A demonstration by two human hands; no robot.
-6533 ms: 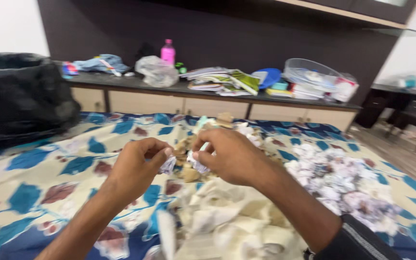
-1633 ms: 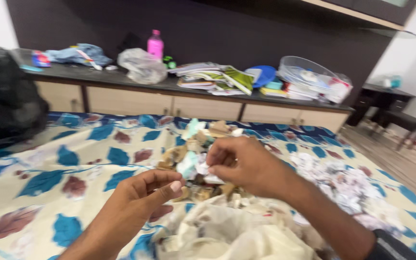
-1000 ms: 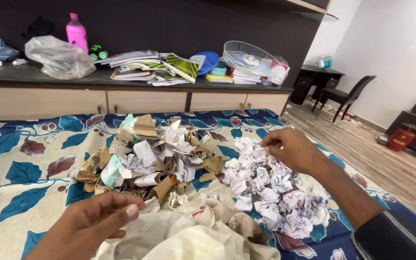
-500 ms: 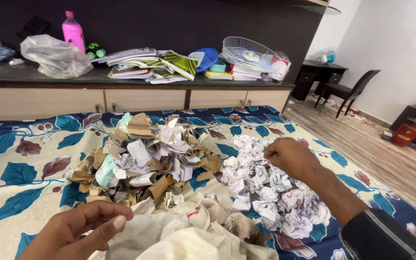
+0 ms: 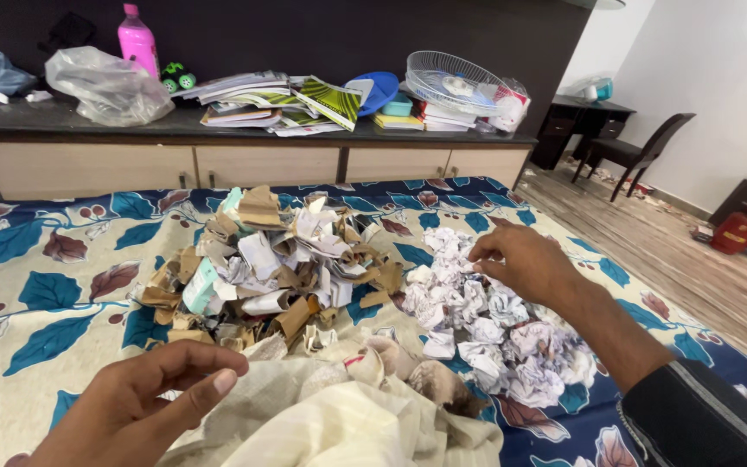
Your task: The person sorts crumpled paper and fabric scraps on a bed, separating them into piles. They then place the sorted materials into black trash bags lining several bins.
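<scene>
the landmark is the mixed scrap heap (image 5: 270,268), a mound of torn brown cardboard, white paper and a pale green piece lying on the floral bedsheet (image 5: 36,303); the person's right hand (image 5: 520,264) hovers to the right of that heap, directly over the far end of the pile of crumpled white paper balls (image 5: 494,333); its fingers (image 5: 484,252) are loosely curled, tips slightly apart, with nothing visibly clamped between them; whether they touch the topmost ball cannot be told; the white pile lies just beside the heap, its near edge touching the heap's right side; the left hand (image 5: 144,406) sits below the heap, nearer the viewer, thumb and forefinger close together but parted, holding nothing; it rests at the edge of a cream cloth sack (image 5: 339,424) that lies bunched in front of the heap; beyond the heap, a long low cabinet (image 5: 218,164) runs along the dark wall; on its top stand a pink bottle (image 5: 137,39), a clear plastic bag (image 5: 107,84), a stack of books and magazines (image 5: 278,104) and a white fan grille (image 5: 453,82); a dark chair (image 5: 641,151) stands well to the right of the heap on the wooden floor.
</scene>
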